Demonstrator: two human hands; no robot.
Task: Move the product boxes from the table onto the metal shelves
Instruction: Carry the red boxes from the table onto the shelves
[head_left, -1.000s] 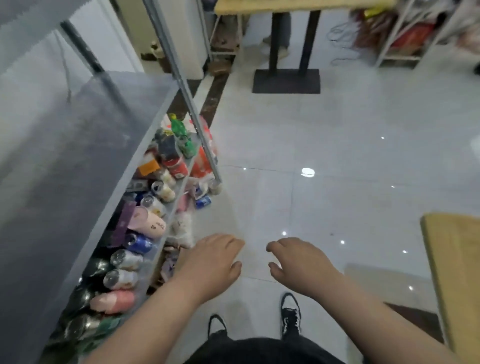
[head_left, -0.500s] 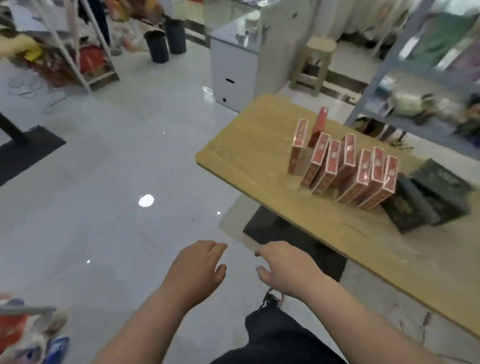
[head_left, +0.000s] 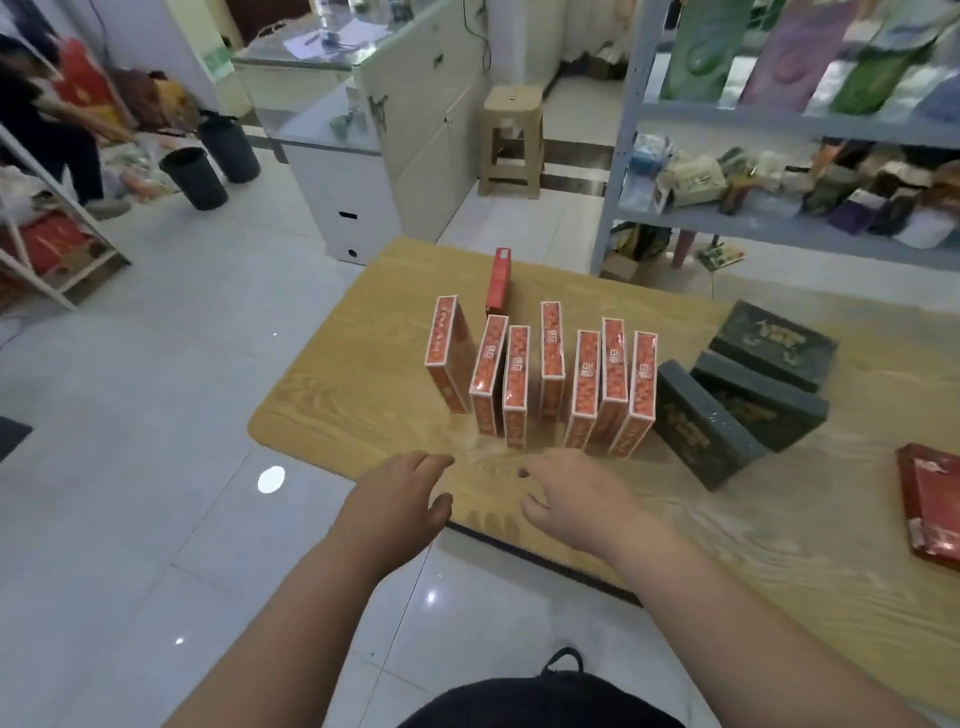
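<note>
My left hand (head_left: 397, 501) hovers empty, fingers loosely spread, at the table (head_left: 353, 395) edge; the upright red boxes (head_left: 586, 382) stand just ahead, long axes vertical; my right hand (head_left: 574, 496), also empty and relaxed, sits nearer them.

- White glossy tiled floor (head_left: 156, 415), with one bright round light reflection (head_left: 271, 478) left of the near foreground.
- Beige plastic square-topped stool (head_left: 511, 140), upright, standing just right of the counter.
- White cabinet counter (head_left: 410, 135) with a glass top (head_left: 332, 47). Papers lie on the glass, too blurred to read.
- Two black round bins, both open-topped. The nearer bin (head_left: 193, 177) tilts slightly, and the farther bin (head_left: 228, 148) stands close behind it.
- Person in dark clothes (head_left: 47, 130) at the far left edge, bent forward.
- White slanted rack (head_left: 88, 273) at left, with red packages (head_left: 47, 241) on its low level.
- Dark floor mat (head_left: 10, 434), only a corner showing at the left edge.
</note>
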